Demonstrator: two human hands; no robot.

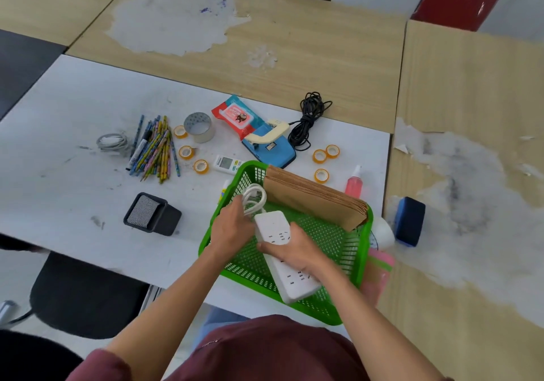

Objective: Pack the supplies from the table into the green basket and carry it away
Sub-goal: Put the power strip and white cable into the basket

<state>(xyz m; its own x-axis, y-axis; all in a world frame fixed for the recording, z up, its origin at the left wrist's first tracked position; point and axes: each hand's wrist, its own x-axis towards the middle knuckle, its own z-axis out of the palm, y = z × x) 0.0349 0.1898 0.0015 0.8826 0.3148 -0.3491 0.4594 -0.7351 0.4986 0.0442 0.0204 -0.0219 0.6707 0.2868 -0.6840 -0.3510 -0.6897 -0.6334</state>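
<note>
— What lies left?
— A black mesh cup [152, 214], striped pencils [157, 149].
— The hands?
— Left hand [232, 227] grips the white looped cord [253, 196]; right hand [297, 252] clamps the smooth power strip [287, 260] over the perforated green basket [332, 239] (brown envelopes [315, 196] stand inside).
— Right?
— A blue eraser [409, 221].

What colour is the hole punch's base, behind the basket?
Blue, with a cream lever on top: hole punch, just beyond the green basket, seen in the head view.
</note>
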